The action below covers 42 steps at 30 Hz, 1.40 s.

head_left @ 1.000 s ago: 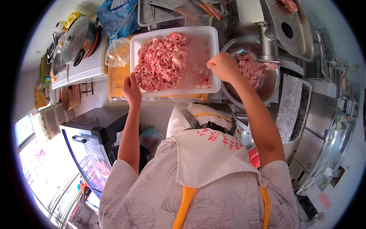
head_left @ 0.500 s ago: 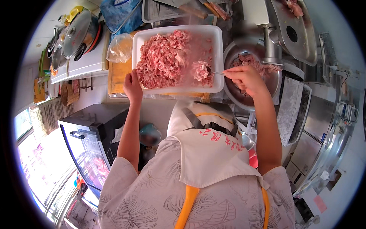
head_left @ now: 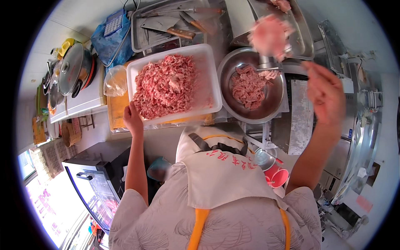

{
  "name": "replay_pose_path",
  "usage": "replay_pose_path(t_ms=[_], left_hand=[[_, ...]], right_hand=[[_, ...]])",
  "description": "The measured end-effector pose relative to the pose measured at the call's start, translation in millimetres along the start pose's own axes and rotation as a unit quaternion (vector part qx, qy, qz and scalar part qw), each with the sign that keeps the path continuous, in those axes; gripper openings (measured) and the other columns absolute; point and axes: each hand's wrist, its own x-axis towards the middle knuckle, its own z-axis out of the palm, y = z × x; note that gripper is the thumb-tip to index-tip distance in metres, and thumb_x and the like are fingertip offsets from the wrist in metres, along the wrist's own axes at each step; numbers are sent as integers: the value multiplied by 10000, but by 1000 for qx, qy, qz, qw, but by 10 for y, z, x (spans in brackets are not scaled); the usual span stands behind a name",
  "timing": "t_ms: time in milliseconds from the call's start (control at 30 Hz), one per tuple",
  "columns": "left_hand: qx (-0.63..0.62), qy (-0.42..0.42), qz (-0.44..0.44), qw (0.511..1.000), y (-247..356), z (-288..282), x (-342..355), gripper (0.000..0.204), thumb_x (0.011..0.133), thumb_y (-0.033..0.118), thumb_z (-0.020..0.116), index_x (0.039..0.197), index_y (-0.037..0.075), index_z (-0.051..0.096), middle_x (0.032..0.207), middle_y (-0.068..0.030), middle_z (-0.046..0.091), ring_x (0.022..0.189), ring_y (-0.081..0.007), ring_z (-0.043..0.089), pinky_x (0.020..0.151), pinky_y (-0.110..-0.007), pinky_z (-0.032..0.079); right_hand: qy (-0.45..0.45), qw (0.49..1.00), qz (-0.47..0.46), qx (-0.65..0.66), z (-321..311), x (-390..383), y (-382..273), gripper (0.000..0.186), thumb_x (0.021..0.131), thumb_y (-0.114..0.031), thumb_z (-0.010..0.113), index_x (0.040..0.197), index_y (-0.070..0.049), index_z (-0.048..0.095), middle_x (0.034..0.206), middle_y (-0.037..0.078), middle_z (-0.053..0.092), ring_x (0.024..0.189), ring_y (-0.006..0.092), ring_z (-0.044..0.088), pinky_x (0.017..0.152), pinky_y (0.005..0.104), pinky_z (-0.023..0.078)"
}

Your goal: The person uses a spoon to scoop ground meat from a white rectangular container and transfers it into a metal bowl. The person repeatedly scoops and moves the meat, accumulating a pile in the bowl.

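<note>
A white plastic tray (head_left: pixel 210 83) holds a heap of minced meat (head_left: pixel 166 85), piled toward its left side. My left hand (head_left: pixel 133 120) is closed on the tray's near left rim. Raised at the right, my right hand (head_left: pixel 326 93) is pinched, blurred by motion, on a spoon whose handle barely shows. A lump of minced meat (head_left: pixel 270 35) is in the air left of that hand, at the spoon's end. Below it, a steel bowl (head_left: pixel 278 98) holds more ground meat (head_left: pixel 248 87) under a meat grinder's outlet (head_left: pixel 268 66).
Knives and a cleaver lie on a metal tray (head_left: pixel 146 39) at the back. The grinder's feed pan (head_left: pixel 306 41) stands back right. At left are a lidded pot (head_left: pixel 71 68), a clear plastic bag (head_left: pixel 115 81) and a blue bag (head_left: pixel 98 46). A red cup (head_left: pixel 280 178) sits low right.
My right hand has lifted the spoon with minced meat out of the tray, moving right and up over the bowl. My left hand stays on the tray rim. The view has shifted.
</note>
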Motion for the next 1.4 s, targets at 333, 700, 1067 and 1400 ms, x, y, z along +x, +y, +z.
replay_pose_path(t_ms=[333, 700, 1067, 1400], left_hand=[[14, -7, 15, 1000, -53, 14, 34, 447, 1076, 385, 623, 909, -26, 679, 719, -35, 605, 700, -105, 503, 652, -317, 467], [22, -11, 12, 1000, -39, 13, 31, 447, 1077, 392, 618, 897, -14, 669, 744, -37, 619, 710, -100, 511, 655, -315, 466], [7, -9, -13, 1000, -48, 2, 31, 440, 1076, 385, 627, 894, -14, 672, 744, -29, 618, 719, -96, 534, 670, -300, 485], [35, 0, 3, 999, -64, 2, 41, 448, 1074, 397, 618, 892, -8, 670, 711, -47, 597, 688, -118, 490, 653, -328, 457]], right_hand=[[219, 759, -372, -488, -225, 576, 426, 177, 967, -145, 743, 1119, -66, 789, 739, 74, 673, 637, 137, 595, 634, 312, 486], [224, 767, -358, -483, -122, 687, 401, 160, 958, -147, 736, 1079, -56, 788, 846, 104, 737, 696, 217, 674, 684, 339, 528], [194, 760, -319, -533, -104, 300, 449, 156, 959, -96, 707, 1085, -44, 782, 912, 139, 759, 752, 266, 722, 724, 362, 549], [197, 736, -378, -527, -137, 589, 450, 147, 945, -84, 704, 1066, -38, 775, 916, 134, 751, 758, 280, 718, 708, 366, 547]])
